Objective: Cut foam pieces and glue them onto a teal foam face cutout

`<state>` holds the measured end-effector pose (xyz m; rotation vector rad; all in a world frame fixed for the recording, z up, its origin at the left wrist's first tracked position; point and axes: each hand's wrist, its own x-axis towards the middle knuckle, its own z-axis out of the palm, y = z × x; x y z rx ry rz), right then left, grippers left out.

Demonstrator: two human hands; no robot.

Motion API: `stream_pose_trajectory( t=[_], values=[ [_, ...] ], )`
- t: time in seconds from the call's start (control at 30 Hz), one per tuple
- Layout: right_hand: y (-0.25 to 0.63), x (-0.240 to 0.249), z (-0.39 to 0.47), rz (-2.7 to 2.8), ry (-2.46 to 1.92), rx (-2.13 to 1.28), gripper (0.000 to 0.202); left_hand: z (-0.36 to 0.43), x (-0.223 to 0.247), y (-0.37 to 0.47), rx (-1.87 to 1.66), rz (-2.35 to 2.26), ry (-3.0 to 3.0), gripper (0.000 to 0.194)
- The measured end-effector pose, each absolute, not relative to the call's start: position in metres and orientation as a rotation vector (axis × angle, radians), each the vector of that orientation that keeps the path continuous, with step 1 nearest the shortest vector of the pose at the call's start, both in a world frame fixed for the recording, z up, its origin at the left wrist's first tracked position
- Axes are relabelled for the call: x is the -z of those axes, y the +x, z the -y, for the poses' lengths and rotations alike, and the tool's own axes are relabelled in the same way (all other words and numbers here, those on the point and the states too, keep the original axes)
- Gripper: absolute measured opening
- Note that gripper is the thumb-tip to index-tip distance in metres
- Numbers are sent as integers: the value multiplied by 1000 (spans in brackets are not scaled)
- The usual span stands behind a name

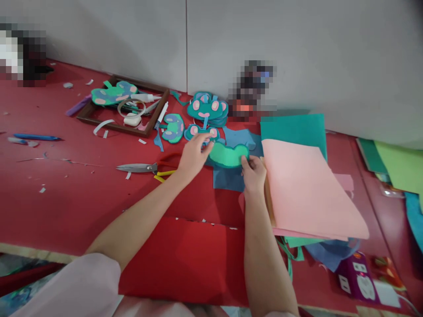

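A curved, bright green cutout [228, 155] with a darker teal border is held above the table. My right hand [254, 174] pinches its right end between thumb and fingers. At its upper left end, my left hand [194, 155] is closed, with thumb and index finger on the edge. Just behind my left fingertips lies a teal frog-face cutout [191, 131] with pink eyes, partly covered by them. Farther back sits a stack of similar frog-face cutouts [206, 108]. Blue sheet pieces [228, 178] lie beneath the held cutout.
Scissors [137, 168] with red and yellow handles lie left of my left hand. Behind them, a brown frame [112, 125] surrounds tape, a glue tube and cutouts. Pink sheets [307, 189] are piled at right. A purple power socket box [357, 277] stands near the front edge.
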<state>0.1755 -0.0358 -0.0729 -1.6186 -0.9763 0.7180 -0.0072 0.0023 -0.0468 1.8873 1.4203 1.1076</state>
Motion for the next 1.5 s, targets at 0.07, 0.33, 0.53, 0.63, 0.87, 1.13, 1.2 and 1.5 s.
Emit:
stream_pose_trajectory(
  t=[0.07, 0.33, 0.53, 0.63, 0.87, 1.13, 1.2, 1.5],
  values=[
    [174, 71, 35, 913, -1546, -776, 37, -10, 41, -14, -1052, -1396, 1654, 32],
    [163, 63, 37, 930, -1455, -844, 36, -9, 32, -11, -858, -1373, 1618, 35],
    [163, 60, 39, 999, -1506, -799, 36, -10, 37, -14, -794, -1214, 1652, 26],
    [165, 61, 39, 1055, -1481, -789, 34, -11, 43, -13, -780, -1159, 1669, 25],
    [162, 61, 39, 1058, -1448, -854, 33, -14, 51, -16, -797, -1179, 1680, 24],
    [161, 58, 38, 1036, -1459, -858, 33, -12, 45, -15, -777, -1179, 1687, 24],
    [161, 59, 38, 1031, -1449, -851, 33, -11, 45, -15, -776, -1188, 1688, 24],
    [158, 52, 40, 1073, -1484, -784, 31, -11, 43, -14, -777, -1191, 1743, 25]
  ],
)
